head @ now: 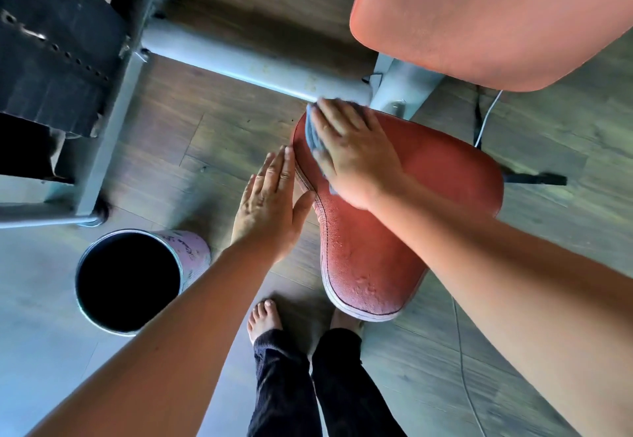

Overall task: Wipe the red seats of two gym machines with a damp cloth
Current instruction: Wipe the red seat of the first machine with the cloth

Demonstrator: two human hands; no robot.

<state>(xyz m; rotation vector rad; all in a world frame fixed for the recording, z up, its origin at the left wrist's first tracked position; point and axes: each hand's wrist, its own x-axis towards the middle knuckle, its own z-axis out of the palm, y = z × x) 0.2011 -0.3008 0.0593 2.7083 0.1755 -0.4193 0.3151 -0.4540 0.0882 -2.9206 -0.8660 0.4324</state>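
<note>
A red padded seat [442,176] of a gym machine fills the middle of the view, narrow end toward me. My right hand [356,152] lies flat on its far left part, pressing a blue-grey cloth [313,132] onto the surface; only the cloth's edges show around my fingers. My left hand [270,203] has its fingers straight and together, resting against the seat's left edge, thumb touching the rim, holding nothing. A second red pad [496,15], the backrest, rises at the upper right.
A pink bucket [195,251] with a dark inside stands on the wooden floor at the lower left. A grey metal frame tube [239,66] runs behind the seat, a black weight stack [51,42] upper left. My bare feet [263,316] stand below the seat. A white cable [486,118] hangs at right.
</note>
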